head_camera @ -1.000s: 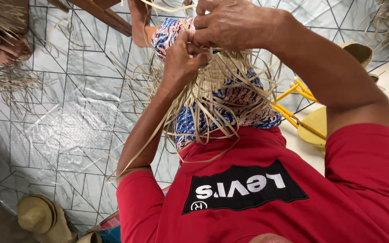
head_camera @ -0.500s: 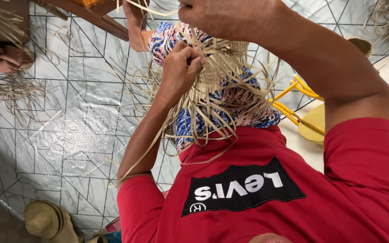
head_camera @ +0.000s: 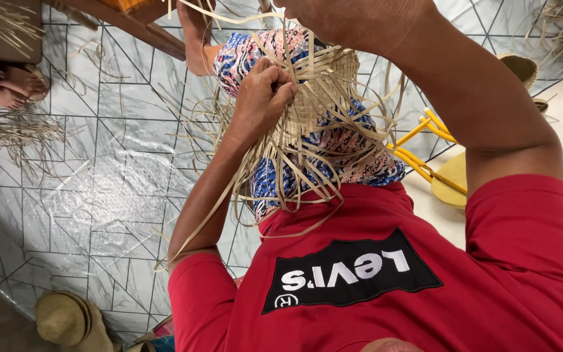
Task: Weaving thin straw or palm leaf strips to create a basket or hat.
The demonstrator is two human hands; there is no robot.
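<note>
Left hand (head_camera: 265, 91) pinched on pale strips beside the half-woven straw basket (head_camera: 324, 85); right hand (head_camera: 353, 19) above it, grip hidden. Light, springy, crease-prone — best held at the woven edge.

1 black label patch (head_camera: 353, 269) with white lettering, wedge-shaped, on the red shirt's (head_camera: 490, 287) chest

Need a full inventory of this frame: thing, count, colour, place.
woven straw piece: one, tan, on the lap, loose strips hanging
patterned shorts: one, blue-pink, under the weave
yellow chair: one, right of the lap
straw hat: one, tan, bottom left floor
straw bundle: one, tan, left floor
floor covering: one, grey, line-patterned
red shirt: one, foreground
left hand: pinching strips
right hand: top edge, grip hidden
</note>
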